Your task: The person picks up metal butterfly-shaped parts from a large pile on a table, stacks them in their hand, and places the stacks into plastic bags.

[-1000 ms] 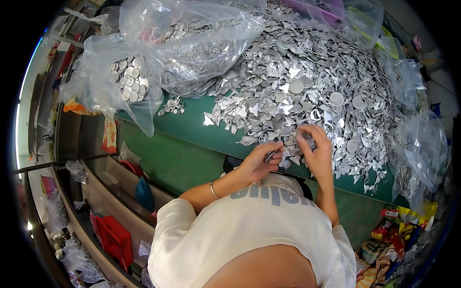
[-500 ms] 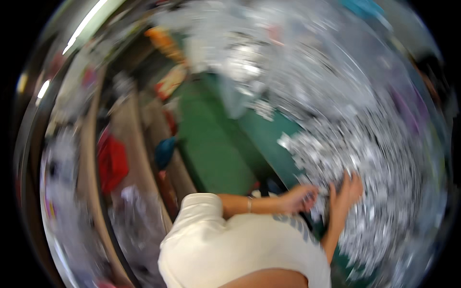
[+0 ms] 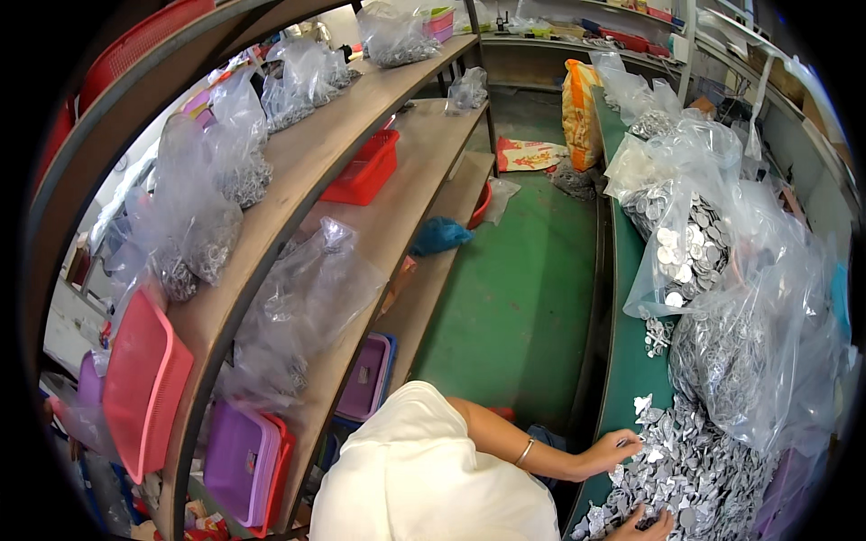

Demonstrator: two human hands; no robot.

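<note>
A heap of small flat silver metal pieces (image 3: 695, 473) covers the near end of a green-topped bench to my right. My left hand (image 3: 606, 453), with a thin bracelet at the wrist, hovers at the heap's left edge. Its fingers are curled together, and whatever they may pinch is too small to make out. Lower down, my right hand (image 3: 642, 527) rests on the heap with its fingers apart among the pieces; the lower frame edge cuts off part of it. Just beyond the heap lies a clear plastic bag (image 3: 731, 361) full of metal pieces.
Another open bag holds round silver discs (image 3: 690, 252). A green bench top (image 3: 631, 361) runs away from me. At left, wooden shelves (image 3: 334, 122) carry plastic bags, a red basket (image 3: 365, 167) and purple trays (image 3: 239, 460). An orange-and-white sack (image 3: 580, 113) stands at the aisle's far end.
The view has swung left, bringing the shelves and aisle into sharp sight, while the heap now sits at lower right. Both hands stay at the heap, the left still curled.
</note>
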